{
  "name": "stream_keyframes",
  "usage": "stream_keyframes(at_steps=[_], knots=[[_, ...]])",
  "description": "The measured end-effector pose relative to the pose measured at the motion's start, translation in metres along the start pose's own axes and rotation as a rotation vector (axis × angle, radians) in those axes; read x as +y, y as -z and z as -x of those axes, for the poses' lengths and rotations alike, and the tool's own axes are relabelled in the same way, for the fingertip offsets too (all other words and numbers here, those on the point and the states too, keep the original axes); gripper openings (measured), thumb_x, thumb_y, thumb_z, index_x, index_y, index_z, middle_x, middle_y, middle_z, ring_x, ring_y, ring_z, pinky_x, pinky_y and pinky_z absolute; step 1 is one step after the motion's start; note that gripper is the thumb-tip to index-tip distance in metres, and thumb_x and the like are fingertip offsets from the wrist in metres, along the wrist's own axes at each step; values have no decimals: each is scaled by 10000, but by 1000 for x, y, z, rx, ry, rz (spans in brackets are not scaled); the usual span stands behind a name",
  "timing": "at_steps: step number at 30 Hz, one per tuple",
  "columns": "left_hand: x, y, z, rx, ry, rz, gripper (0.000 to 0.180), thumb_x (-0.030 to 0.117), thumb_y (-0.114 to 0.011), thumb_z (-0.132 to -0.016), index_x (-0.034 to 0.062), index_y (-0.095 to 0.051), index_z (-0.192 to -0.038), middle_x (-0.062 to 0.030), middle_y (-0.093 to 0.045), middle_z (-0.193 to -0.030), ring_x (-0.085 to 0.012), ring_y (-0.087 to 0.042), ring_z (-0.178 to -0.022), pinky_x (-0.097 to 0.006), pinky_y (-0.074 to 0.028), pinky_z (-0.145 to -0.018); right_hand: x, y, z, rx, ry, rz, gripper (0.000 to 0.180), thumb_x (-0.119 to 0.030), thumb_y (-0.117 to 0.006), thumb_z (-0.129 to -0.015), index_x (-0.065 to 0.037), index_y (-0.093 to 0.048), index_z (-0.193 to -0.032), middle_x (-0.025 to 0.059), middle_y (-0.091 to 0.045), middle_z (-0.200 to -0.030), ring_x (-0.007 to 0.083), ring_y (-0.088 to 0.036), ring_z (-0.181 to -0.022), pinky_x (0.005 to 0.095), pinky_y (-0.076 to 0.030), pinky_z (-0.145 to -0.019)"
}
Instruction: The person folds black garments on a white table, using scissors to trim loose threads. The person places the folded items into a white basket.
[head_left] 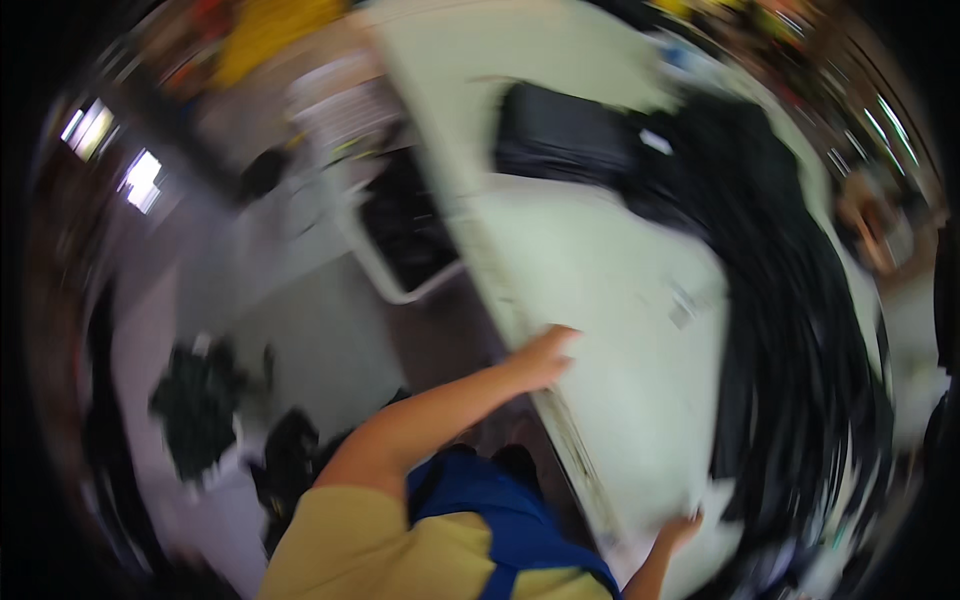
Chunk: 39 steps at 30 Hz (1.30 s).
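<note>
My left hand [545, 357] is over the near edge of a long pale table [610, 300], with nothing visible in it. Motion smears its fingers. Lower right, my right hand [682, 530] is at the table beside the lower ends of a long heap of black cloth pieces [775, 290]. Its fingers look partly bent, but blur hides whether they hold anything. Farther up the table lies a folded black stack [565, 135], which touches the upper end of the heap. A small clear or whitish scrap [683, 305] rests on the tabletop between my hands and the heap.
Left of the table stands a white-rimmed bin [405, 295] with black material inside. A pale crate-like container [345, 110] is behind it. On the floor at left sits a dark green bundle [200, 405]. Yellow material [275, 35] shows at the top.
</note>
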<state>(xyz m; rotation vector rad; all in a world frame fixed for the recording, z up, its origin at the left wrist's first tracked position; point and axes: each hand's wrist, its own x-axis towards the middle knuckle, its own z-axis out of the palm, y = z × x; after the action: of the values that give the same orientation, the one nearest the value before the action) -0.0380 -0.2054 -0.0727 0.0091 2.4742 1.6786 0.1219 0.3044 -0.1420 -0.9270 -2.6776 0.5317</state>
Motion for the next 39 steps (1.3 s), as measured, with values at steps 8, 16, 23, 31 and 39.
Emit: stream_keyframes(at_steps=[8,16,23,31,39], knots=[[-89,-3,125,1022,158,-213,508,61,-650,-753,85,-508,-1240,-170,-452,-1350,-366,-447,-1252,-454,-396,-1015,-72,-80,29,-314,589,262,393,-219,-527,-933,-22,-507,-1273,168,-549,-1240,319,-534,-1127,411,-439,-959],[-239,-63,508,1106,1772,-120,670,225,-786,-683,72,-482,-1260,-182,-497,-1255,-385,-477,-1182,-441,-423,-989,-149,-60,69,-551,768,189,432,-321,-603,-899,-84,-526,-1253,131,-560,-1208,320,-548,-1089,429,-476,-901],[-304,-128,547,1320,1401,19,839,225,-781,-714,98,-338,-1415,-184,-365,-1407,-389,-346,-1309,-453,-308,-1092,-306,-97,201,-1147,1254,-245,329,-152,-492,-976,12,-501,-1261,145,-525,-1231,254,-515,-1121,363,-408,-985],[-378,3,677,1220,1805,-47,594,444,-739,-729,29,-605,-1132,-182,-509,-1281,-361,-423,-1228,-444,-362,-1031,-305,-203,610,-1981,1724,130,358,-81,-615,-882,-38,-524,-1225,132,-593,-1078,245,-605,-897,352,-486,-831],[-232,-100,676,1431,1228,220,299,214,-716,-760,22,-630,-972,-206,-625,-916,-404,-571,-890,-475,-463,-813,-263,-149,716,-2295,580,478,759,-460,-632,-875,-89,-295,-1444,120,-456,-1372,223,-457,-1232,393,-384,-1022]])
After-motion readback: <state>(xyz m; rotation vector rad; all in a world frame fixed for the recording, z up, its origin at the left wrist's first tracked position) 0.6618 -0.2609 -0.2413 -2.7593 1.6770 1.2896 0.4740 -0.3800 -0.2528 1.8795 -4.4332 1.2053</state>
